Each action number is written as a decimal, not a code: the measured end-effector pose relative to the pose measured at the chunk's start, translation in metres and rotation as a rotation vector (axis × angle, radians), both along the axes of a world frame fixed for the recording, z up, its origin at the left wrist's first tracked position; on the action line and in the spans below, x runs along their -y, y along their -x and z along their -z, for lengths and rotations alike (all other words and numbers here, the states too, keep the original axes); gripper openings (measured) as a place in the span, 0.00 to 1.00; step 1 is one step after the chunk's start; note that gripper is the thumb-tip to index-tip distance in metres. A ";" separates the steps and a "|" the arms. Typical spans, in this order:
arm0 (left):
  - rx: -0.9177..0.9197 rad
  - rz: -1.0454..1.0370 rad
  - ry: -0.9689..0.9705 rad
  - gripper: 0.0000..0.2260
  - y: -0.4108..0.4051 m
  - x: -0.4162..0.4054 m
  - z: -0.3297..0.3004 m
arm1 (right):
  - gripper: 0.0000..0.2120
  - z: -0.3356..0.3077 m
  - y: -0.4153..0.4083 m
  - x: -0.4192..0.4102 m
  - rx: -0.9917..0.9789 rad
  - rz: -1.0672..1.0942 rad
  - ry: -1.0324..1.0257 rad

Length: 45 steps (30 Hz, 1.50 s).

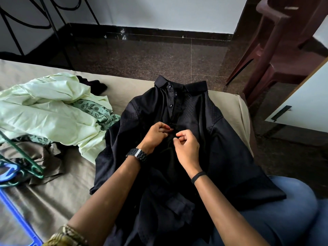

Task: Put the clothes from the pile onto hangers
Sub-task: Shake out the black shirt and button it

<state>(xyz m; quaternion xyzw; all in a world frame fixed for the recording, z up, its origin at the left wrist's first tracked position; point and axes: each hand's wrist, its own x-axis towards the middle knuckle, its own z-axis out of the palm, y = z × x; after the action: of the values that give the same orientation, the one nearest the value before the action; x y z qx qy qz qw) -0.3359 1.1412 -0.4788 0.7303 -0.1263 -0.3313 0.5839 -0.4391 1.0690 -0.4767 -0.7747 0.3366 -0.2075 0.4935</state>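
Black shirt (177, 139) lies front-up at centre frame, spread over the bed (71, 183) edge and onto your lap, collar toward the top of the frame by the floor (150, 57). Top two buttons on the placket look done up.

Your left hand (156, 134), centre frame, fingers curled, pinches the placket fabric at mid-chest. Black watch (137, 154) on that wrist. Your right hand (186, 148), just right of it, fingers also curled, thumb and forefinger pinching the shirt front at the same spot. The two hands are nearly touching. Thin black band (198, 177) on the right wrist. Can't see the button itself under the fingertips.

Clothes pile (53, 110) sits at left of frame on the bed: pale green garment on top, green leaf-print fabric under it, something dark behind, brown piece lower down. Green hanger (23, 157) at left edge, leaning over the brown cloth; blue hangers (8, 172) beside it at lower left, touching it.

Brown plastic chairs (280, 50) stacked at upper right. Black metal frame (58, 32) at upper left against the wall.
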 end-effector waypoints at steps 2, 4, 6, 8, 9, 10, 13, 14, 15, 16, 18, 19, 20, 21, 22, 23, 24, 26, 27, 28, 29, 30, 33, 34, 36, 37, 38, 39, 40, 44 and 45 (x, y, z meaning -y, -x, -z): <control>0.031 0.044 -0.042 0.16 -0.002 -0.005 -0.001 | 0.08 0.001 0.014 -0.014 -0.010 -0.160 0.101; 0.078 0.093 -0.097 0.15 -0.003 -0.012 -0.002 | 0.15 0.007 0.030 -0.019 -0.134 -0.365 0.260; 0.125 0.165 -0.147 0.15 -0.003 -0.020 -0.003 | 0.22 0.011 0.043 -0.013 -0.280 -0.515 0.365; 0.191 0.262 -0.225 0.16 -0.002 -0.027 -0.005 | 0.22 0.008 0.052 -0.003 -0.302 -0.590 0.334; 0.238 0.302 -0.274 0.17 0.000 -0.031 -0.006 | 0.22 0.005 0.055 0.002 -0.277 -0.620 0.313; 0.296 0.326 -0.321 0.19 0.002 -0.034 -0.006 | 0.21 0.002 0.057 0.007 -0.260 -0.647 0.300; 0.490 0.278 -0.412 0.20 0.014 -0.044 -0.010 | 0.21 -0.005 0.064 0.023 -0.270 -0.713 0.358; 0.556 0.245 -0.431 0.19 0.019 -0.048 -0.011 | 0.21 -0.005 0.068 0.029 -0.287 -0.734 0.392; 0.613 0.222 -0.455 0.18 0.025 -0.053 -0.011 | 0.21 -0.005 0.072 0.034 -0.318 -0.762 0.424; 0.654 0.212 -0.481 0.17 0.031 -0.058 -0.009 | 0.21 -0.005 0.076 0.037 -0.354 -0.793 0.454; 0.688 0.233 -0.519 0.19 0.045 -0.068 -0.006 | 0.21 -0.004 0.080 0.041 -0.409 -0.839 0.500; 0.693 0.250 -0.529 0.21 0.052 -0.072 -0.005 | 0.21 -0.004 0.081 0.041 -0.422 -0.856 0.509; 0.701 0.264 -0.541 0.23 0.058 -0.074 -0.003 | 0.21 -0.005 0.080 0.041 -0.438 -0.872 0.511; 0.716 0.273 -0.554 0.24 0.063 -0.075 -0.002 | 0.22 -0.007 0.079 0.041 -0.465 -0.887 0.510; 0.734 0.275 -0.566 0.24 0.066 -0.076 -0.001 | 0.22 -0.009 0.077 0.039 -0.499 -0.900 0.514; 0.755 0.267 -0.568 0.24 0.069 -0.076 0.000 | 0.21 -0.012 0.075 0.035 -0.513 -0.897 0.527; 0.778 0.252 -0.561 0.22 0.070 -0.075 0.000 | 0.20 -0.015 0.072 0.031 -0.484 -0.863 0.546; 0.816 0.234 -0.549 0.19 0.071 -0.074 0.002 | 0.17 -0.021 0.068 0.015 -0.302 -0.728 0.515; 0.828 0.234 -0.553 0.17 0.072 -0.075 0.002 | 0.17 -0.025 0.065 0.004 -0.208 -0.674 0.438; 0.840 0.248 -0.571 0.14 0.073 -0.077 0.002 | 0.16 -0.027 0.062 -0.006 -0.155 -0.636 0.339; 0.859 0.271 -0.603 0.12 0.074 -0.078 0.004 | 0.16 -0.027 0.059 -0.014 -0.155 -0.613 0.255; 0.886 0.284 -0.632 0.12 0.076 -0.081 0.006 | 0.15 -0.024 0.057 -0.020 -0.197 -0.587 0.209; 0.908 0.239 -0.639 0.15 0.081 -0.086 0.010 | 0.09 -0.002 0.056 -0.027 -0.299 -0.428 0.206; 0.885 0.229 -0.631 0.17 0.082 -0.087 0.011 | 0.08 0.004 0.056 -0.027 -0.311 -0.366 0.179; 0.835 0.237 -0.628 0.19 0.084 -0.090 0.012 | 0.10 0.010 0.055 -0.029 -0.328 -0.282 0.145; 0.817 0.243 -0.636 0.19 0.084 -0.091 0.012 | 0.14 0.012 0.053 -0.031 -0.345 -0.266 0.146; 0.803 0.244 -0.642 0.19 0.084 -0.091 0.012 | 0.17 0.012 0.052 -0.033 -0.364 -0.259 0.152; 0.792 0.244 -0.646 0.20 0.083 -0.091 0.012 | 0.19 0.011 0.050 -0.035 -0.379 -0.256 0.172; 0.780 0.253 -0.653 0.21 0.083 -0.091 0.012 | 0.20 0.010 0.050 -0.037 -0.393 -0.248 0.191; 0.749 0.331 -0.716 0.21 0.080 -0.088 0.011 | 0.17 0.013 0.048 -0.038 -0.381 -0.208 0.171; 0.741 0.341 -0.722 0.21 0.079 -0.088 0.011 | 0.15 0.014 0.048 -0.037 -0.375 -0.202 0.157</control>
<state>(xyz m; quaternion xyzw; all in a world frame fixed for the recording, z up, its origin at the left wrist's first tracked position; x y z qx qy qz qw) -0.4152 1.2290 -0.4902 0.9215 -0.3184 -0.1639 0.1503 -0.4873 1.1058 -0.4910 -0.8656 0.3258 -0.0349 0.3787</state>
